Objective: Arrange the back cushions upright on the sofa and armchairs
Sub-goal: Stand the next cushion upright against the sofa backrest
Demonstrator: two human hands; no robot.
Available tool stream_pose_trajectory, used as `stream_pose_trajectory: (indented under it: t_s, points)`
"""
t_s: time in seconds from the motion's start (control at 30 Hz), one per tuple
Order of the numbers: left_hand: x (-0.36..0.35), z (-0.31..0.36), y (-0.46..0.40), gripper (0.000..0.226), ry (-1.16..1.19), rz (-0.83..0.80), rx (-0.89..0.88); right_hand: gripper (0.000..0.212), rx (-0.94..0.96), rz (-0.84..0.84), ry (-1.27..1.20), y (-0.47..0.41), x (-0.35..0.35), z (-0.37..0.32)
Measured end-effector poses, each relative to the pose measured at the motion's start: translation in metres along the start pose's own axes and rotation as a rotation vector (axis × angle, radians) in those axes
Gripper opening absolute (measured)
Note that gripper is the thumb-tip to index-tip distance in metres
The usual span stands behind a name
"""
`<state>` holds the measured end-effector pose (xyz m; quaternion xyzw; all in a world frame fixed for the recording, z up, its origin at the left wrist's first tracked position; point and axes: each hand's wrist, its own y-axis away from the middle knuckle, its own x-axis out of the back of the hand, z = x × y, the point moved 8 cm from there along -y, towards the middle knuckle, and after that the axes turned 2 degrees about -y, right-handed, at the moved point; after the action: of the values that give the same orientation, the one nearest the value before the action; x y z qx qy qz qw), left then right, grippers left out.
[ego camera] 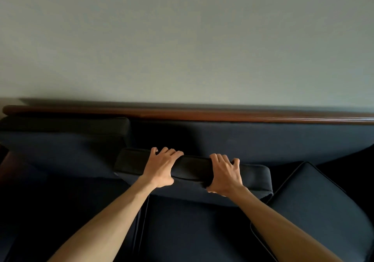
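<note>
I see both hands on the top edge of the middle back cushion (194, 172): left hand (162, 166) and right hand (225, 175) each have fingers (172, 152) curled over the far side and clamped on it, thumbs on the near side. Cushion sits mid-sofa (263, 138), tilted, above the seat cushion (188, 227) and short of the backrest below the wooden rail (202, 113). Left back cushion (60, 138) stands upright against the backrest; right cushion (315, 197) lies slanted on the seat just beside the held one.
</note>
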<state>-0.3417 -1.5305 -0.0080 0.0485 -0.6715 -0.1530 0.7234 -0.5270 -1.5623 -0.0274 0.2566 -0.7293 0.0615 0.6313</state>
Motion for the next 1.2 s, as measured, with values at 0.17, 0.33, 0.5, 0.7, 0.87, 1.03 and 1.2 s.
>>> stream_pose_trajectory:
  t_s: [0.17,0.33,0.5,0.7,0.87,1.03,1.2]
  points:
    - [0.003,-0.003,-0.026,0.088,-0.016,0.028,0.029,0.09,0.008,-0.002,0.047,-0.031,0.012,0.009]
    - [0.01,-0.01,-0.049,0.087,-0.017,-0.019,0.018,0.095,0.006,-0.073,0.046,-0.053,0.018,0.018]
    - [0.017,-0.025,-0.083,0.09,-0.011,-0.09,0.041,0.108,-0.029,-0.035,0.024,-0.078,0.022,0.024]
    - [0.01,-0.034,-0.109,0.106,-0.024,-0.176,0.044,0.117,-0.053,0.124,0.111,-0.077,0.008,0.022]
    - [-0.004,-0.04,-0.103,0.113,-0.058,-0.013,0.072,0.109,-0.102,0.163,0.124,-0.076,-0.009,0.024]
    - [-0.019,-0.04,-0.094,0.102,-0.076,0.092,0.139,0.096,-0.089,0.02,0.098,-0.106,-0.005,0.032]
    - [-0.021,-0.043,-0.099,0.095,-0.077,0.035,0.146,0.094,-0.059,-0.042,0.01,-0.108,-0.002,0.032]
